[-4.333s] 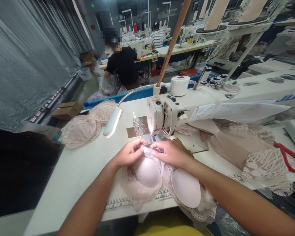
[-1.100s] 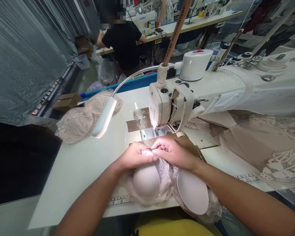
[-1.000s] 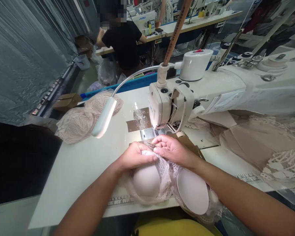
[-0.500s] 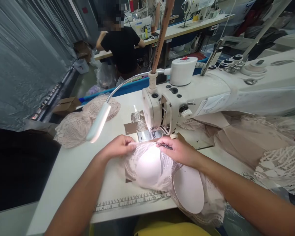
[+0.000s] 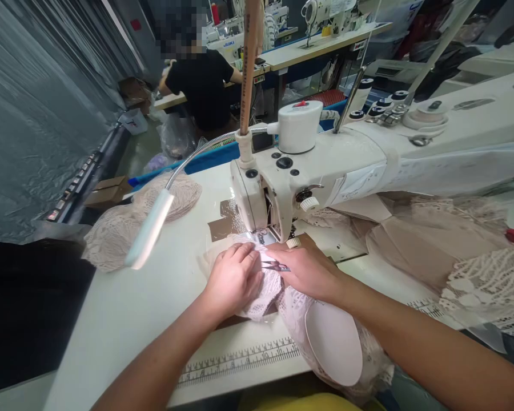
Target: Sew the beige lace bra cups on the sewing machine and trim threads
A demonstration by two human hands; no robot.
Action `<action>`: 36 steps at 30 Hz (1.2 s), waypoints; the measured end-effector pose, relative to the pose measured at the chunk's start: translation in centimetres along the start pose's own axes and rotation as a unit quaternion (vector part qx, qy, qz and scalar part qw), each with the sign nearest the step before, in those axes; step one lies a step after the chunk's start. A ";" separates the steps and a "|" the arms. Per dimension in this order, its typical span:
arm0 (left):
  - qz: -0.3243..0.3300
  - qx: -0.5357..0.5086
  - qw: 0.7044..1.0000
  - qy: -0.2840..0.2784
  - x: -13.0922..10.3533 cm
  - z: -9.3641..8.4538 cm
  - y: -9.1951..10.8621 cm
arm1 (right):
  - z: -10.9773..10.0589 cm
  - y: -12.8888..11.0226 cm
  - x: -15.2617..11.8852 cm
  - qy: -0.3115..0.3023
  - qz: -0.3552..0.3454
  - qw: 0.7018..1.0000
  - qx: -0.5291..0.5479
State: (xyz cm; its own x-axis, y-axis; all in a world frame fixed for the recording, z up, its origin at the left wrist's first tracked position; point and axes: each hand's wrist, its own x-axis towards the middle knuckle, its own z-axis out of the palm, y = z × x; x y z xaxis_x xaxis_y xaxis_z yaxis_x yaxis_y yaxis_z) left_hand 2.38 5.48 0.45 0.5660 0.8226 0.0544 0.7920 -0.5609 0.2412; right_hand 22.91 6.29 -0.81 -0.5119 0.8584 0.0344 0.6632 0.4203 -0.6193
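Observation:
A pale pink lace bra [image 5: 265, 297] lies under the sewing machine's needle area [image 5: 259, 235], one side bunched beneath my hands. My left hand [image 5: 235, 279] rests palm down on the lace, fingers stretched toward the presser foot and pressing the cloth. In my right hand [image 5: 306, 268] is a small pair of thread snips [image 5: 276, 266], its tips pointing left over the fabric. The right fingertips also touch the lace close to the foot. The bra's other moulded cup [image 5: 334, 342] hangs over the table's front edge, below my right forearm. My fingers partly hide the cloth at the needle.
A lamp [image 5: 149, 228] on a bendy neck reaches over the left side. Behind it lie finished-looking lace cups [image 5: 111, 234]. More lace pieces [image 5: 484, 285] lie at right. A ruler tape [image 5: 240, 362] runs along the front edge. A co-worker [image 5: 201, 85] sits beyond.
My left hand has moved right and forward, from pinching the lace edge to lying on it. The near cup is now folded and covered. The snips stay in my right hand; the view has shifted slightly.

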 end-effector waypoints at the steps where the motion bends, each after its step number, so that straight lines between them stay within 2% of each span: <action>1: 0.003 0.006 1.000 -0.008 0.1 0.1 -0.2 | 0.1 0.0 0.0 -0.004 0.001 1.000 -0.012; 10: 0.069 0.033 0.996 -0.049 1.9 -0.7 -1.9 | 0.5 -0.5 0.3 -0.016 0.039 0.987 -0.156; 15: 0.075 0.050 0.995 -0.051 2.3 -0.5 -2.6 | 0.8 -0.5 0.4 -0.038 0.034 0.979 -0.198; 22: 0.082 0.060 0.994 -0.049 2.2 -0.2 -3.1 | 1.4 -0.2 0.3 -0.025 0.012 0.976 -0.217; 30: 0.077 0.069 0.994 -0.019 2.5 0.0 -3.6 | 1.3 -0.7 0.4 -0.036 0.017 0.966 -0.256; 36: 0.050 0.073 0.996 0.006 2.4 0.5 -3.7 | 1.3 -0.2 0.5 -0.015 0.021 0.983 -0.180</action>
State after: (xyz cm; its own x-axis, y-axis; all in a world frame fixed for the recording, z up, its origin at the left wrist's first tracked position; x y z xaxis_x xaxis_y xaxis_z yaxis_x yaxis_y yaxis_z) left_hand 0.90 9.50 -0.82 0.6421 0.7620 0.0837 0.7566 -0.6475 0.0909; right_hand 21.83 6.22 -1.74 -0.4921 0.8705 -0.0108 0.8316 0.4664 -0.3017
